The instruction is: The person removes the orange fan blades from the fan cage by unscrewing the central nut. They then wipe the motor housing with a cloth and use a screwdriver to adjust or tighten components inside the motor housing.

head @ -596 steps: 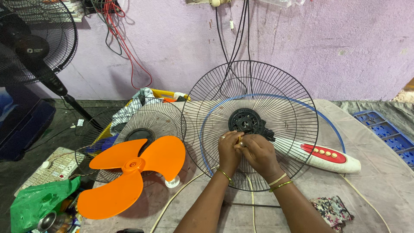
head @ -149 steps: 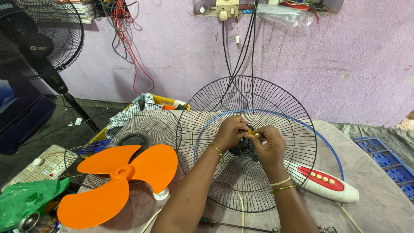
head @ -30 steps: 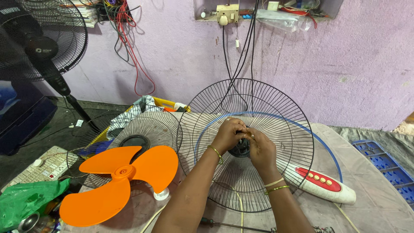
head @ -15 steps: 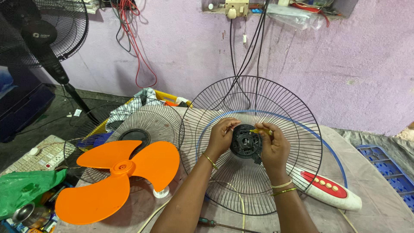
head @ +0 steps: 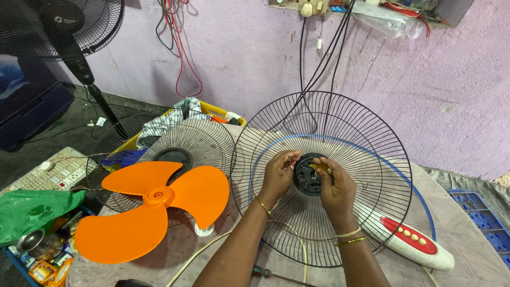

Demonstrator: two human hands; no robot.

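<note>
Hands both at hub of black wire fan guard point(head: 324, 175), which stands tilted on the cloth-covered table point(head: 467, 244). Left hand point(head: 277, 175) pinches the left edge of the black centre plate point(head: 308, 175); right hand point(head: 334, 188) grips a small yellowish piece point(head: 319, 167), likely a screw or driver tip, against the plate. Step looks like hub fastener work. Next move needs steady guard, straight alignment on the hole. Orange fan blade point(head: 154, 204) and second guard point(head: 180, 154) lie left, red-and-white control housing point(head: 414, 244) right
</note>
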